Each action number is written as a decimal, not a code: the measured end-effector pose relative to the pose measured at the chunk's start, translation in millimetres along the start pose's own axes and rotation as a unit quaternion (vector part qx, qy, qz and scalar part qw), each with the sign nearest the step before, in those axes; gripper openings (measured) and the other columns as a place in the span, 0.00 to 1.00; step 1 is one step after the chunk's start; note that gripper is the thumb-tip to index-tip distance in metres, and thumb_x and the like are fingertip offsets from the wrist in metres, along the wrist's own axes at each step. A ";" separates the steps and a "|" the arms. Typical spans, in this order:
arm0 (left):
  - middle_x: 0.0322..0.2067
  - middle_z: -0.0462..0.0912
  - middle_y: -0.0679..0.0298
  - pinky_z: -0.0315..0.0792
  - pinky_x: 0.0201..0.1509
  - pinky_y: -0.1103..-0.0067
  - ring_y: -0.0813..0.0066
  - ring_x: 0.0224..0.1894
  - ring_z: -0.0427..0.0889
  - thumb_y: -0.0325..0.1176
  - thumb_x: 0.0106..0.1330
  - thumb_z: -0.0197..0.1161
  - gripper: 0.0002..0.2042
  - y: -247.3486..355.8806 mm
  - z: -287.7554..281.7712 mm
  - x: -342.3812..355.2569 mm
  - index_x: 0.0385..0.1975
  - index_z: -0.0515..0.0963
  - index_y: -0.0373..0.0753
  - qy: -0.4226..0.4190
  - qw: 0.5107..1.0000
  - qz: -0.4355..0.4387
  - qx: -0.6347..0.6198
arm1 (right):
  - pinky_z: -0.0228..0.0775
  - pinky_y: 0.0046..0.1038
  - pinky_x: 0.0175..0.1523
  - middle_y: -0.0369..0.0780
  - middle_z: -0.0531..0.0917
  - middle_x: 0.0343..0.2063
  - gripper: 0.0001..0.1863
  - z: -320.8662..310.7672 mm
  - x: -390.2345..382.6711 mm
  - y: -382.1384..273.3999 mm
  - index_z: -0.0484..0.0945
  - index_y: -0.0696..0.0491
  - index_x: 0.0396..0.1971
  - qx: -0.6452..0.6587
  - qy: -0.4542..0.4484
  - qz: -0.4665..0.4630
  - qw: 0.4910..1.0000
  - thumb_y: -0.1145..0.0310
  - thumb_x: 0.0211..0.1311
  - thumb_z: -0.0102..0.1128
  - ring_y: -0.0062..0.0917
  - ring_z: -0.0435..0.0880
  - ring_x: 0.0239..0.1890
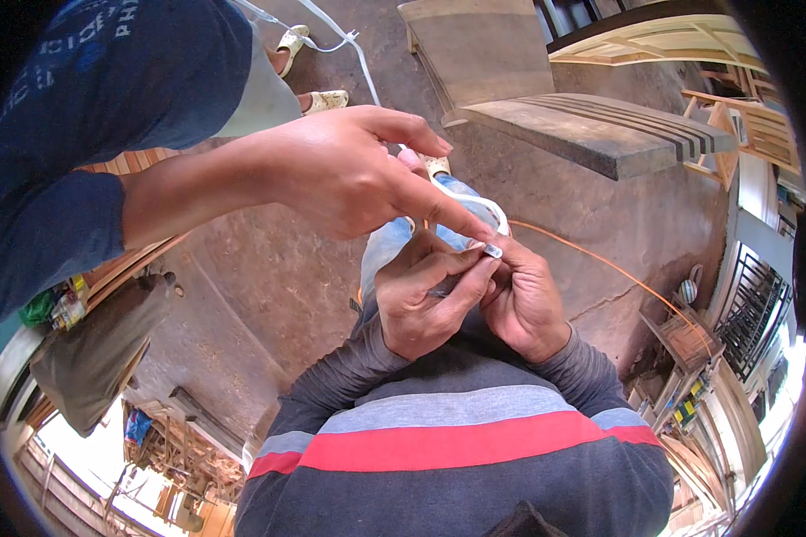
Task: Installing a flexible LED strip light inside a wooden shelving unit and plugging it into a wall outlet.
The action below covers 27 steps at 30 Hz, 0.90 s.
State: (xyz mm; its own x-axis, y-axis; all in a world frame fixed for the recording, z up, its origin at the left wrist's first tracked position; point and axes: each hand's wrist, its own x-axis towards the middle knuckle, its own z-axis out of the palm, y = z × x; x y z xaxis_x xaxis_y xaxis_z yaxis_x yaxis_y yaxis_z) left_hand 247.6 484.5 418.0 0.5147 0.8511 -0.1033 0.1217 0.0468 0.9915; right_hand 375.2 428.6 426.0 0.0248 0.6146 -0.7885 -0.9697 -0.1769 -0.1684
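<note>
Clamping the fingers of the left hand [425,304] and right hand [530,313] on the small pale tip [493,253] of a white cable [495,208], between both thumbs. Trailing cable beyond the right hand, partly behind a co-worker's hand [354,183] pointing at the tip from above the left hand. Showing farther out an orange cord [602,259] curving rightward from the right hand, and a grooved grey slab [582,134] beyond it

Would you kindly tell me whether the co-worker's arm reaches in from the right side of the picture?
No, the co-worker's arm enters from the left, one finger extended toward the small pale piece.
</note>
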 end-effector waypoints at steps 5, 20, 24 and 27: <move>0.26 0.80 0.59 0.71 0.30 0.81 0.74 0.28 0.79 0.21 0.54 0.69 0.08 1.7 1.0 -0.4 0.33 0.83 0.33 0.003 1.000 -0.001 -0.009 | 0.70 0.19 0.34 0.33 0.78 0.32 0.08 3.8 -0.7 0.3 0.72 0.53 0.42 -0.017 -0.004 -0.034 0.999 0.66 0.68 0.53 0.15 0.77 0.31; 0.29 0.80 0.58 0.73 0.33 0.80 0.71 0.31 0.82 0.21 0.56 0.68 0.07 1.0 -2.3 -3.0 0.34 0.82 0.32 -0.021 1.000 0.007 -0.005 | 0.70 0.21 0.32 0.34 0.78 0.29 0.08 2.3 -1.3 3.6 0.70 0.53 0.38 -0.050 0.001 -0.118 0.992 0.65 0.67 0.55 0.18 0.78 0.29; 0.29 0.79 0.58 0.73 0.33 0.80 0.71 0.31 0.82 0.21 0.56 0.67 0.08 0.0 -2.7 -0.2 0.36 0.82 0.32 -0.028 0.998 0.057 0.015 | 0.69 0.20 0.29 0.34 0.78 0.28 0.08 3.2 -1.6 3.7 0.70 0.53 0.38 -0.058 0.007 -0.129 0.990 0.65 0.67 0.55 0.17 0.77 0.27; 0.30 0.79 0.58 0.73 0.32 0.80 0.72 0.30 0.81 0.21 0.56 0.67 0.09 1.6 -5.2 2.3 0.37 0.82 0.32 -0.038 0.995 0.081 0.039 | 0.69 0.20 0.29 0.34 0.78 0.28 0.08 3.4 -1.4 3.7 0.70 0.53 0.37 -0.058 0.012 -0.129 0.990 0.65 0.67 0.55 0.17 0.77 0.27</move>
State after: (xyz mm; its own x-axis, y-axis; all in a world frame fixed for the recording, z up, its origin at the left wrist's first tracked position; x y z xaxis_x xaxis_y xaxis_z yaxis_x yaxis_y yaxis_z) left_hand 244.7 489.3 419.8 0.5959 0.8016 0.0485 0.0963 -0.1313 0.9867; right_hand 370.8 429.8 428.5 0.2759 0.6329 -0.7234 -0.8959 -0.1032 -0.4320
